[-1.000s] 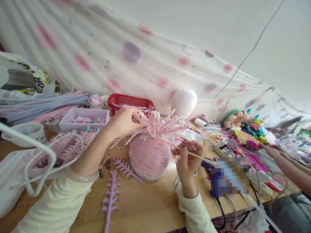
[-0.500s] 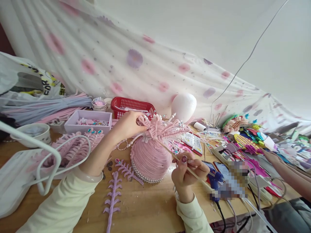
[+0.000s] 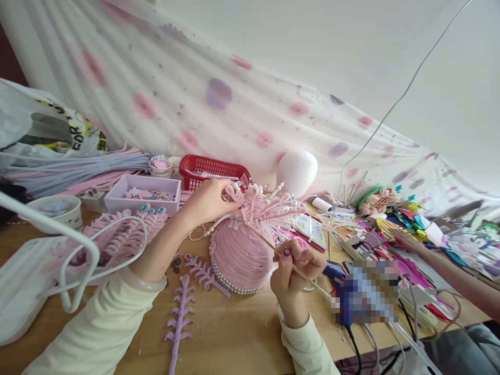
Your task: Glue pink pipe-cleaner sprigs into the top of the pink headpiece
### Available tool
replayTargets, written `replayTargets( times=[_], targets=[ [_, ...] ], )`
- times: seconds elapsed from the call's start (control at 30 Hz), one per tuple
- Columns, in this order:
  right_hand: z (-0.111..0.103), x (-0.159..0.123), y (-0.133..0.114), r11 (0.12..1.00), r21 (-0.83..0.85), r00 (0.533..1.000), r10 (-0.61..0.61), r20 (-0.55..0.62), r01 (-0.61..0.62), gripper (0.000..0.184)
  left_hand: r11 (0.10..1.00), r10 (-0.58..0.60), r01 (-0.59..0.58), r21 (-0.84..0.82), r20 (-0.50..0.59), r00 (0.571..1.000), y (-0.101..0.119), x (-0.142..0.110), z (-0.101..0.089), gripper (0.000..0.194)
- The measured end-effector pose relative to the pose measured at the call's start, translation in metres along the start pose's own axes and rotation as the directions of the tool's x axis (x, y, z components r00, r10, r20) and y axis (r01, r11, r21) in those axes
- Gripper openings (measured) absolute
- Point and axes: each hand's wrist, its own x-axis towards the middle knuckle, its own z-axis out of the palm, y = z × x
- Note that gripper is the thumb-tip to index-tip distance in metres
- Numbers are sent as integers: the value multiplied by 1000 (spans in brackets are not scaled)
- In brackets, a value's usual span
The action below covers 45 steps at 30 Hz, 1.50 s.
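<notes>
Stick [image 3: 265,240], thin and pale, slants with its long axis from upper left to lower right; the far tip points up and left at the base of a pink crest [image 3: 260,205], though contact there is hard to tell. The right hand [image 3: 294,271] pinches it between thumb and fingers, and the butt end runs out below toward the lower right. The left hand [image 3: 211,200] pinches the crest's left edge. That crest fans upward and to the right from a ridged pink dome [image 3: 240,255] on the bench [image 3: 230,338], the dome's lower rim edged with pearls [image 3: 234,287]. Left of the dome, a long purple strip [image 3: 180,317] lies nearly upright in view, while a shorter one [image 3: 205,273] slopes down to the right.
</notes>
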Motion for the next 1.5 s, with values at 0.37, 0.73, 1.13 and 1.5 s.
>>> replayTargets(
  times=[0.37, 0.73, 1.13, 1.5],
  targets=[
    [4, 3, 3, 994, 20, 984, -101, -148, 105, 19, 998, -19, 18, 55, 16, 1000, 7, -2, -3, 22],
    [0, 5, 3, 997, 61, 992, -29, -122, 36, 17, 999, 4, -4, -39, -15, 1000, -1, 0, 2, 10],
    [3, 10, -3, 984, 172, 953, 86, -291, -36, 16, 999, 1, -1, -41, -4, 1000, -1, 0, 0, 11],
    [8, 4, -2, 958, 229, 971, 206, -124, -174, 20, 999, 9, -9, -44, -1, 1000, -5, 0, 0, 11]
  ],
)
